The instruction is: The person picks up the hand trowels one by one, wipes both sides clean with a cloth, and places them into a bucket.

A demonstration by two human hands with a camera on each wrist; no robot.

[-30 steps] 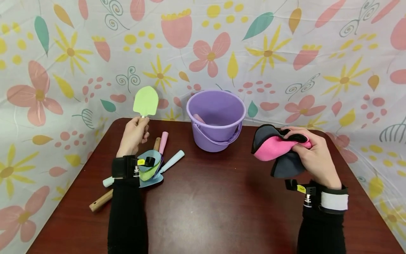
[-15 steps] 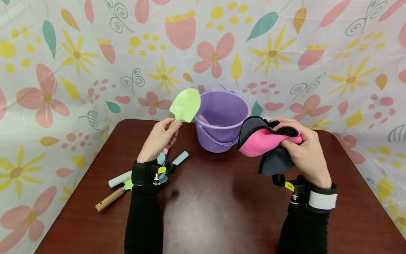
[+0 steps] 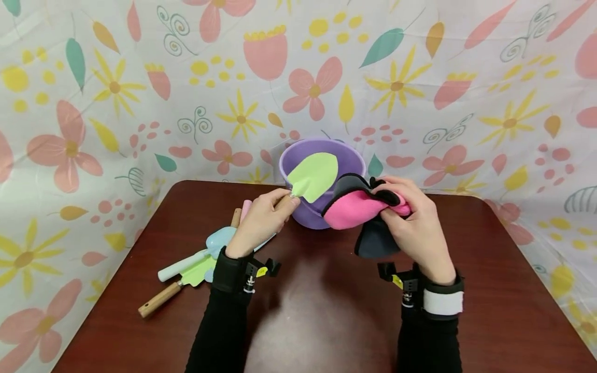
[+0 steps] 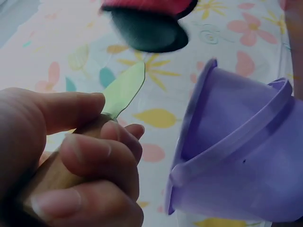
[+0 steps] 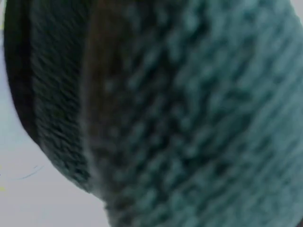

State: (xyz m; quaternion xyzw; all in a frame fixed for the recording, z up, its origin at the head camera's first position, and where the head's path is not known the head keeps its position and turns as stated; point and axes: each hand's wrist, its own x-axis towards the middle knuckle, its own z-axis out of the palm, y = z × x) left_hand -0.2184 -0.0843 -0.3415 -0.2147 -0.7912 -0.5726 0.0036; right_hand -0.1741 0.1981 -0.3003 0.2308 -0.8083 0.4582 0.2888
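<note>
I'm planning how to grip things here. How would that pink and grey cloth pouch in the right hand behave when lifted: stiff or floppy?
Probably floppy: the pouch bunches and folds where the right hand pinches it, and its grey part droops below. It likely weighs little, since fingertips alone hold it up. Its knit-like surface in the right wrist view suggests it is not slippery.

Both my forearms reach forward in black sleeves, a camera strap on each wrist. My left hand point(image 3: 259, 224) is fisted around a handle, thumb along the top, fingers point(image 4: 102, 153) wrapped under. My right hand point(image 3: 412, 224) is raised beside it, back up, fingers bent and pinching fabric.
</note>
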